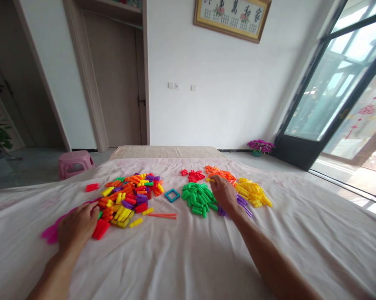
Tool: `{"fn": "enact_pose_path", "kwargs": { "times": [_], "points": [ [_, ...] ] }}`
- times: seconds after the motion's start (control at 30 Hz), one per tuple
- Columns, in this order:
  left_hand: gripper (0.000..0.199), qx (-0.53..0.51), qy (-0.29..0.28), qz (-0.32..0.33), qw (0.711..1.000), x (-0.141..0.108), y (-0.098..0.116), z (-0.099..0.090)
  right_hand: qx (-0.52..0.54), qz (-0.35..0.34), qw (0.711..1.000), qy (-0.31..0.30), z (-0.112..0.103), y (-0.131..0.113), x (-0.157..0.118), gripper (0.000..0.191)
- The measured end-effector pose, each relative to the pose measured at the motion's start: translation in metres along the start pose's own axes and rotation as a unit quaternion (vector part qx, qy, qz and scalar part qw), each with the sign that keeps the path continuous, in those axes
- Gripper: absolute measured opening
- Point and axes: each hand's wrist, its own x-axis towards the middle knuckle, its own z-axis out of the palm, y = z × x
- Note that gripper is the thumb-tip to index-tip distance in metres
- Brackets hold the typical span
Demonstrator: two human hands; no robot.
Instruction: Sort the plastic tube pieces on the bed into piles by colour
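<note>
On the left of the cloth lies a mixed pile of colored plastic pieces (128,202). My left hand (78,225) is at its left edge, fingers bent round a green piece (100,215) that shows at the fingertips. My right hand (223,192) hangs over the sorted heaps, its fingers pinching a small yellow piece (210,179). Around it lie a green heap (198,199), a red heap (195,176), an orange heap (220,172), a yellow heap (253,192) and a purple heap (244,205), partly hidden by my right hand and forearm.
Between the heaps are a blue square frame (172,195) and thin orange sticks (163,216). A magenta item (52,233) lies under my left hand. Past the cloth-covered surface (181,266) stand a pink stool (76,163) and a flower pot (256,153).
</note>
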Motion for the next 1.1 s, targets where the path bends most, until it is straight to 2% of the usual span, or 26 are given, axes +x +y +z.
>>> {"fn": "enact_pose_path", "kwargs": {
  "times": [0.17,0.23,0.3,0.37,0.47,0.6,0.67,0.73,0.8,0.87,1.0,1.1],
  "points": [
    [0.055,0.002,-0.001,0.003,1.0,0.004,-0.005,0.008,-0.135,0.147,0.98,-0.004,-0.032,0.088,0.004,0.035],
    [0.055,0.001,-0.002,0.002,1.0,0.004,-0.004,0.008,-0.164,0.183,0.969,0.002,-0.038,0.107,0.003,0.039],
    [0.055,0.0,0.0,0.001,1.0,0.003,-0.003,0.007,-0.163,0.183,0.969,0.007,-0.037,0.107,0.001,0.039],
    [0.056,0.0,0.001,0.003,1.0,0.002,-0.002,0.006,-0.117,0.144,0.983,-0.009,-0.028,0.084,-0.003,0.037],
    [0.056,-0.002,-0.002,0.008,1.0,0.001,-0.001,0.003,0.017,0.013,0.997,-0.074,-0.004,0.018,-0.015,0.029],
    [0.055,-0.014,0.006,0.008,1.0,0.0,0.0,0.001,0.118,-0.212,0.958,-0.15,0.03,-0.088,-0.038,0.021],
    [0.055,-0.019,0.012,0.01,1.0,0.0,0.0,0.001,0.126,-0.275,0.939,-0.165,0.043,-0.131,-0.048,0.019],
    [0.055,-0.022,0.014,0.012,1.0,-0.001,0.0,0.001,0.117,-0.313,0.928,-0.164,0.054,-0.164,-0.053,0.02],
    [0.054,-0.025,0.014,0.011,1.0,-0.001,0.001,0.0,0.099,-0.336,0.924,-0.156,0.065,-0.185,-0.053,0.017],
    [0.054,-0.023,0.011,0.008,1.0,-0.001,0.002,-0.001,0.08,-0.338,0.925,-0.151,0.076,-0.196,-0.05,0.015],
    [0.054,-0.021,-0.001,0.002,1.0,-0.001,0.004,-0.004,0.082,-0.306,0.935,-0.156,0.09,-0.198,-0.046,0.014],
    [0.054,-0.016,-0.01,-0.007,1.0,-0.001,0.005,-0.005,0.117,-0.312,0.927,-0.17,0.091,-0.191,-0.047,0.016]
  ]
}}
